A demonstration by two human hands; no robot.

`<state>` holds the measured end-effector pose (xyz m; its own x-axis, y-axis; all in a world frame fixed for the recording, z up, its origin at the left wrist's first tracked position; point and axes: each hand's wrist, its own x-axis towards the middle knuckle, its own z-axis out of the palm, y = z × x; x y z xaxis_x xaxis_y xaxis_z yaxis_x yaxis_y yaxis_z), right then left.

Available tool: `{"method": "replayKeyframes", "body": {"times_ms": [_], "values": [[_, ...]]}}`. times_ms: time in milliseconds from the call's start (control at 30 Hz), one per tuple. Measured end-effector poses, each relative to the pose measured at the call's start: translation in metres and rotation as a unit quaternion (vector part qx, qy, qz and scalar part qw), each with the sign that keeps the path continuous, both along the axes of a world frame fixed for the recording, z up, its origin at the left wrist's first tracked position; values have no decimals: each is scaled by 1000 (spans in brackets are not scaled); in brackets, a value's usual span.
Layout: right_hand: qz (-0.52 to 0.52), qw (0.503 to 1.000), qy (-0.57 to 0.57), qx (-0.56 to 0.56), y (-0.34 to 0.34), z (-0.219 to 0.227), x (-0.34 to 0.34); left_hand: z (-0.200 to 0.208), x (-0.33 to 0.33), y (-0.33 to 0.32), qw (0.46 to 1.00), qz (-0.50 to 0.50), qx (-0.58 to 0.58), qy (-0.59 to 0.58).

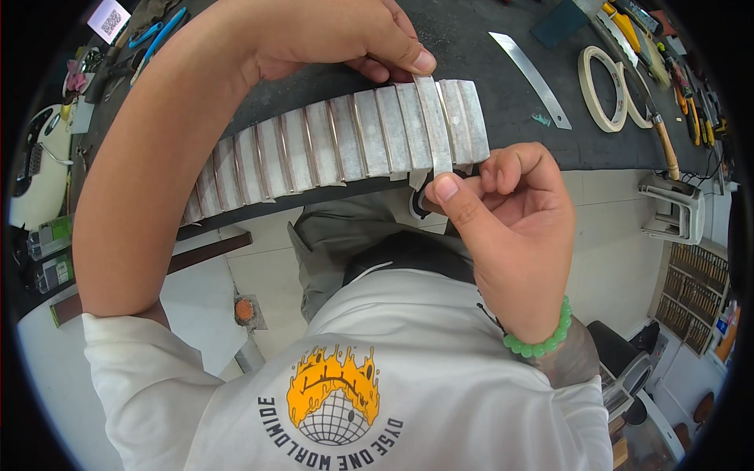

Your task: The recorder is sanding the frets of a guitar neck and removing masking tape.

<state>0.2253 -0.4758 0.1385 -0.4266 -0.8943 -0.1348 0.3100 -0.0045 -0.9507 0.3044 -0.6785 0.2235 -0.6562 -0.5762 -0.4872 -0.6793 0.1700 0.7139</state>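
Note:
A long fretboard [369, 129] lies along the near edge of the dark bench. Its metal frets cross a surface covered in pale grey strips. A loose-looking strip of tape [433, 129] runs across the board near its right end, between frets. With thumb and fingers closed, my left hand [377, 43] pinches the strip's far end, the arm arching over the board's left part and hiding it. My right hand [510, 220], wearing a green bead bracelet [542, 341], pinches the near end just past the board's front edge. Some strip ends hang over that edge.
On the bench's right lie a blade-like metal strip [530, 78], two tape rolls [601, 90], a saw [620, 35] and several hand tools [691, 102]. Blue-handled pliers [161, 35] lie at the far left. A white stool [675, 208] stands on the floor at right.

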Motion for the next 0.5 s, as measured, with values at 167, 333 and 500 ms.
{"method": "replayKeyframes", "body": {"times_ms": [167, 333, 500], "values": [[8, 1000, 9, 4, 0, 1, -2, -2, 17, -14, 989, -71, 73, 110], [-32, 999, -9, -5, -5, -3, 2, 2, 0, 3, 1000, 6, -6, -6], [-35, 999, 9, -11, -3, -5, 2, 10, 19, -13, 987, -84, 98, 98]]}}
